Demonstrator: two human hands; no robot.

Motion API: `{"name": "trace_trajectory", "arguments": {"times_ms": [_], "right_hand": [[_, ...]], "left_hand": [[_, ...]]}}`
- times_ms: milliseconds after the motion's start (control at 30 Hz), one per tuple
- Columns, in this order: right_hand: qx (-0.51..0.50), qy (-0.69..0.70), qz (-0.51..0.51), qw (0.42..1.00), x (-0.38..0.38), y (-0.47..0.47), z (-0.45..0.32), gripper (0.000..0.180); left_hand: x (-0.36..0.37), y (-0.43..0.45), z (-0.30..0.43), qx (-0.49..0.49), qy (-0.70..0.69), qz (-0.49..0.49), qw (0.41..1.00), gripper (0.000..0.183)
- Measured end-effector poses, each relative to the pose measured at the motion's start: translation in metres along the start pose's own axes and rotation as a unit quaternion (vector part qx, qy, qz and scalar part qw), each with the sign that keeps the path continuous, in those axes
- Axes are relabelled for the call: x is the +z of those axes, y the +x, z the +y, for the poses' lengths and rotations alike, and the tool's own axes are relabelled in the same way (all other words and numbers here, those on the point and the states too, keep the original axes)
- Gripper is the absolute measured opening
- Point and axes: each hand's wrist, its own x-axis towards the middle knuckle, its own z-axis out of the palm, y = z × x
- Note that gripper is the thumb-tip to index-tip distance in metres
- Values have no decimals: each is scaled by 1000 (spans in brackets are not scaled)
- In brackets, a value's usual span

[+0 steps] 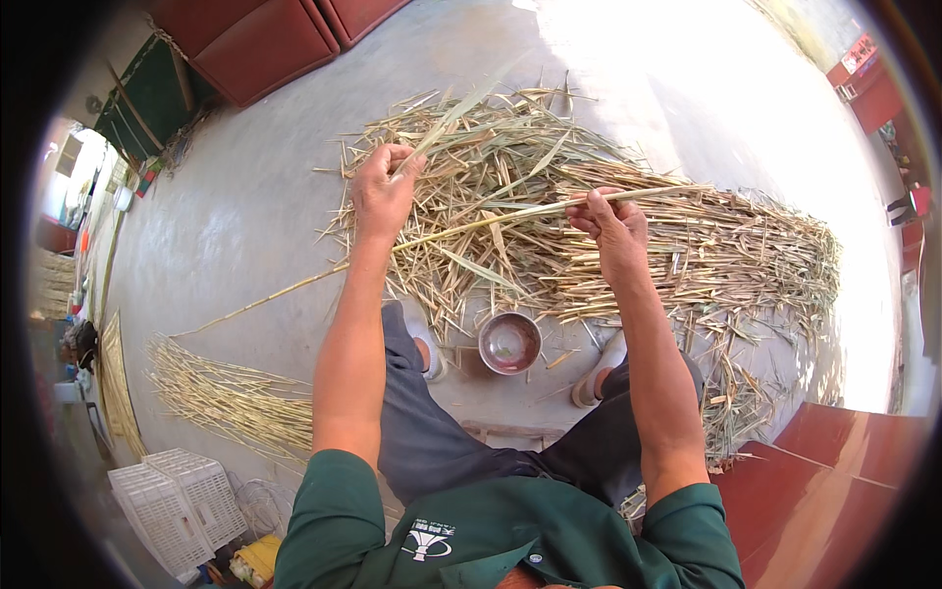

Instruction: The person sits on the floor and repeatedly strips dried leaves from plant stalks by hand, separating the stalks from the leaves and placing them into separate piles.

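Between its thumb and fingers my right hand (612, 224) pinches a long plant stalk (434, 237) near its thicker end. The stalk slants down to the left, passes by my left forearm, and its thin tip reaches the floor. A long green leaf blade (460, 110) is gripped in my left hand (386, 188), pointing up and away from me. Below both hands spreads a heap of loose leaves and stalk scraps (456, 191). Farther right, a thick layer of unpeeled stalks (736, 250) lies roughly parallel.
A metal bowl (509, 343) stands on the floor between my feet. Thin bare stalks (235, 401) lie at my left, above white plastic crates (180, 508). A red-brown sofa (257, 44) is at the top left; a red panel (817, 486) fills the lower right.
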Motion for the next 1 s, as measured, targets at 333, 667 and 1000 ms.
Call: {"name": "trace_trajectory", "arguments": {"times_ms": [333,667,1000], "right_hand": [[49,-5,-52,997,29,-5,-3,23],[26,-19,-16,999,19,-2,-13,27],[5,-17,-51,999,26,-7,-13,25]], "left_hand": [[38,-43,44,99,44,-266,958,19],[37,-51,21,-27,-88,-333,938,20],[54,-64,37,-89,-185,-251,946,12]]}}
